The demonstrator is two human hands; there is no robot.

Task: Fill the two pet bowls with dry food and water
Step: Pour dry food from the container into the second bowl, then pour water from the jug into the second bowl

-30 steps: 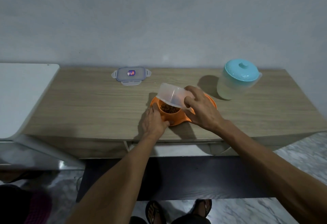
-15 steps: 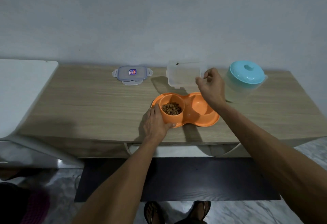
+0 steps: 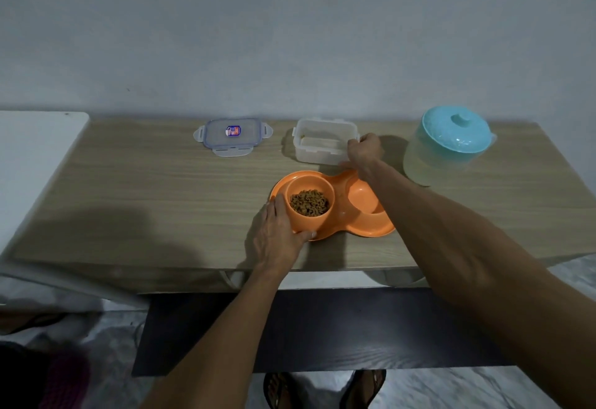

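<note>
Two spots are hard to read: the right hand's (image 3: 364,150) fingertips hide behind the clear container's (image 3: 322,145) corner, and its forearm covers part of the right bowl (image 3: 358,196). That hand grips the container's rim, arm stretched forward. The left hand (image 3: 280,231) clasps the orange double bowl's (image 3: 364,229) side, thumb along the near edge. Dry food (image 3: 309,202) sits just beside its fingers. A blue-lidded jug (image 3: 448,144) stands right of the right hand.

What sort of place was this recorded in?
Probably a room in a home: a wood-grain table stands against a plain wall on a marble-look floor, and on it sits a double pet bowl holding kibble.
</note>
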